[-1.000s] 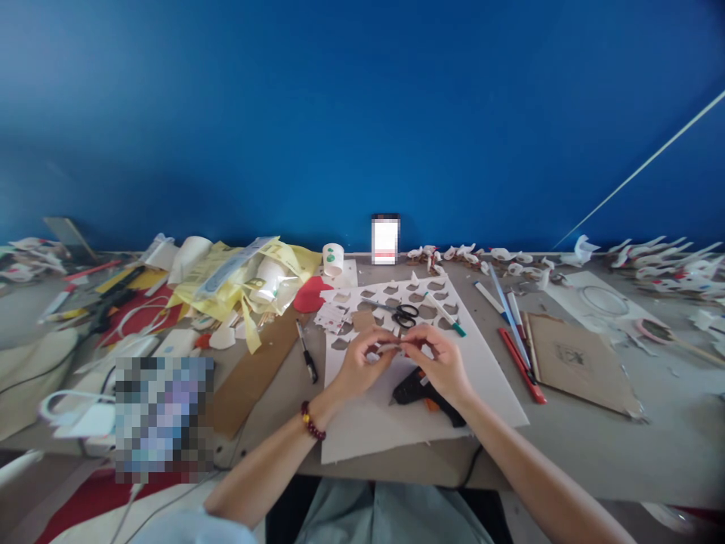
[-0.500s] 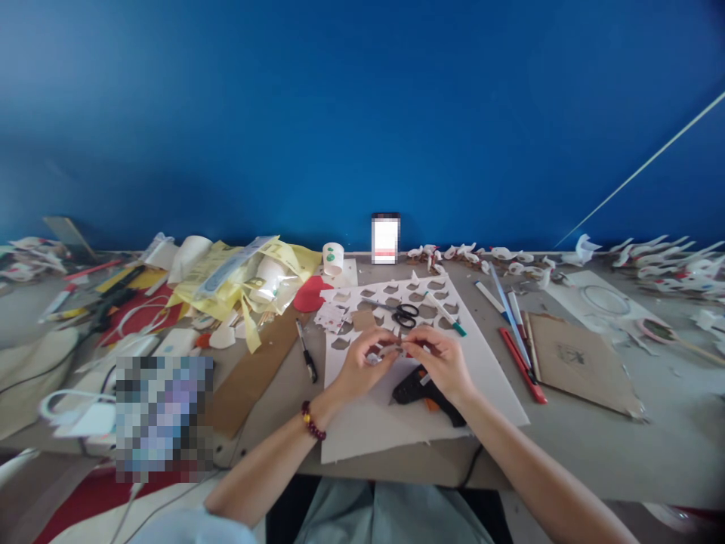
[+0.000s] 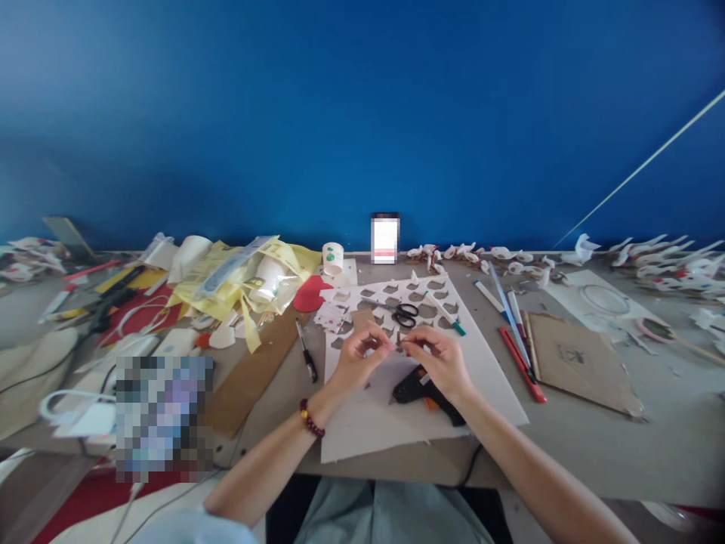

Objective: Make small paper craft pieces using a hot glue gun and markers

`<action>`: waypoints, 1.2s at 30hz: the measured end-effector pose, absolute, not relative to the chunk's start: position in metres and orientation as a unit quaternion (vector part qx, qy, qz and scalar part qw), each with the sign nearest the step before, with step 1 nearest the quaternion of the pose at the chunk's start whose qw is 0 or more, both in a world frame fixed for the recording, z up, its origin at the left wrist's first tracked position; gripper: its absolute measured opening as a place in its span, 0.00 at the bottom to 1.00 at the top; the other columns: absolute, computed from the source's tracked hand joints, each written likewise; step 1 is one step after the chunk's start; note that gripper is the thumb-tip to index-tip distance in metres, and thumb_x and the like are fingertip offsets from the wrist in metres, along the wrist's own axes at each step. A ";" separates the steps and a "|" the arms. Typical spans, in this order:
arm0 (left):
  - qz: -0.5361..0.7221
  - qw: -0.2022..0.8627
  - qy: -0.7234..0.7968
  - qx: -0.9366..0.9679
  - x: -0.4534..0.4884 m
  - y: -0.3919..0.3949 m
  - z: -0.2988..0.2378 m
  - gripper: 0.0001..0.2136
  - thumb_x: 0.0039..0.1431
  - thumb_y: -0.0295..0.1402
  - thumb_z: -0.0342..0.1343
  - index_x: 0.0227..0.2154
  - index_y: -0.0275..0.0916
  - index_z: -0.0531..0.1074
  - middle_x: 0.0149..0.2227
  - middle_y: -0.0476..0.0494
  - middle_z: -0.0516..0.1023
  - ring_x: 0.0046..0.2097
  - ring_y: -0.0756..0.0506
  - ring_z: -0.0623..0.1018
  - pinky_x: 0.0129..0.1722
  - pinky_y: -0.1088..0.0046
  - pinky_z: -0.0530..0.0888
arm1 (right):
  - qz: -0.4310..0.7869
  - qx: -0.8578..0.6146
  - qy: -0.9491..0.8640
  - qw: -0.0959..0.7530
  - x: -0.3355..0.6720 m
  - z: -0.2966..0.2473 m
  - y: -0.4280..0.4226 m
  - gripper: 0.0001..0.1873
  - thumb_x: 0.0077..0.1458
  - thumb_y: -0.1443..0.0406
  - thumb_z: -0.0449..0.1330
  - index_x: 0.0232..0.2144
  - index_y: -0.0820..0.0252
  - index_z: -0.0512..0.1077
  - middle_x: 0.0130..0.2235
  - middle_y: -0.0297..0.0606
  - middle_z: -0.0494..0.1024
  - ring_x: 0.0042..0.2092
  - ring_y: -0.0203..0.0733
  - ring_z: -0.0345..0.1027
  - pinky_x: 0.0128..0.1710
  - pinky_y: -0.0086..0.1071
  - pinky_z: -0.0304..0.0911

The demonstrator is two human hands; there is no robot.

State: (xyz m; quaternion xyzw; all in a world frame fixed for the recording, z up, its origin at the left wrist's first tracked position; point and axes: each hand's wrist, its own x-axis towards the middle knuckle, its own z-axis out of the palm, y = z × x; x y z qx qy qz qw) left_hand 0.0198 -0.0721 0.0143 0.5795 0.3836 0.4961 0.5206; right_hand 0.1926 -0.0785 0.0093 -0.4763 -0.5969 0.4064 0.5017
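Observation:
My left hand [image 3: 362, 358] and my right hand [image 3: 440, 361] are held close together above a white foam-like sheet [image 3: 374, 423] with bird-like cut-out holes. Thumb and fingers of each are pinched. Between the fingertips is a tiny dark and reddish bit, too small to name. A black glue gun [image 3: 420, 387] lies under my right hand. Just beyond the hands, black-handled scissors [image 3: 404, 314] and a small brown card piece [image 3: 362, 319] rest on the sheet. A green-capped marker [image 3: 446, 313] lies to their right.
White paper birds [image 3: 504, 254] line the back edge by the blue wall. Left of the sheet are a black pen [image 3: 306, 350], a brown cardboard strip [image 3: 249, 393] and yellow packaging [image 3: 226, 279]. A red utility knife [image 3: 522, 366] and a cardboard pad [image 3: 578, 363] lie to the right.
My fingertips have drawn slightly apart. The pale piece seen at my left fingers earlier no longer shows there. The scissors, glue gun and marker have stayed put.

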 end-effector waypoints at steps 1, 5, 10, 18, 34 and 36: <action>0.498 0.524 0.385 0.574 0.020 -0.072 0.014 0.09 0.49 0.38 0.59 0.25 0.38 0.68 0.29 0.48 0.66 0.31 0.51 0.67 0.30 0.76 0.68 | 0.407 -0.477 -0.595 0.503 0.193 0.009 -0.078 0.07 0.48 0.60 0.63 0.26 0.57 0.74 0.28 0.37 0.74 0.30 0.40 0.64 0.32 0.34 0.60; 0.494 0.543 0.393 0.553 0.020 -0.073 0.015 0.10 0.50 0.39 0.59 0.25 0.38 0.68 0.29 0.49 0.65 0.30 0.52 0.66 0.29 0.77 0.67 | 0.415 -0.487 -0.576 0.509 0.194 0.007 -0.078 0.08 0.47 0.59 0.63 0.26 0.57 0.74 0.28 0.36 0.74 0.30 0.40 0.64 0.32 0.34 0.60; 0.497 0.550 0.436 0.511 0.021 -0.071 0.014 0.12 0.49 0.42 0.59 0.27 0.39 0.68 0.29 0.50 0.67 0.27 0.53 0.68 0.28 0.76 0.69 | 0.441 -0.486 -0.539 0.528 0.195 0.006 -0.077 0.09 0.49 0.58 0.62 0.27 0.58 0.73 0.30 0.37 0.74 0.31 0.39 0.65 0.34 0.33 0.61; 0.577 0.514 0.446 0.451 0.020 -0.065 0.008 0.13 0.55 0.45 0.53 0.27 0.41 0.61 0.21 0.54 0.61 0.24 0.53 0.64 0.26 0.77 0.66 | 0.492 -0.480 -0.504 0.523 0.193 0.006 -0.078 0.12 0.47 0.56 0.63 0.27 0.58 0.71 0.27 0.34 0.73 0.29 0.37 0.65 0.32 0.31 0.60; 0.570 0.559 0.468 0.379 0.010 -0.055 -0.002 0.09 0.50 0.40 0.57 0.27 0.40 0.66 0.25 0.53 0.65 0.27 0.51 0.66 0.26 0.75 0.64 | 0.485 -0.494 -0.515 0.505 0.193 0.005 -0.079 0.11 0.49 0.56 0.62 0.28 0.58 0.70 0.28 0.35 0.72 0.30 0.37 0.64 0.32 0.31 0.60; 0.541 0.589 0.446 0.402 0.012 -0.056 0.000 0.10 0.49 0.36 0.58 0.34 0.41 0.67 0.30 0.51 0.69 0.31 0.50 0.70 0.28 0.75 0.66 | 0.472 -0.491 -0.531 0.504 0.192 0.007 -0.079 0.10 0.49 0.57 0.62 0.28 0.58 0.71 0.28 0.35 0.72 0.30 0.37 0.65 0.32 0.31 0.60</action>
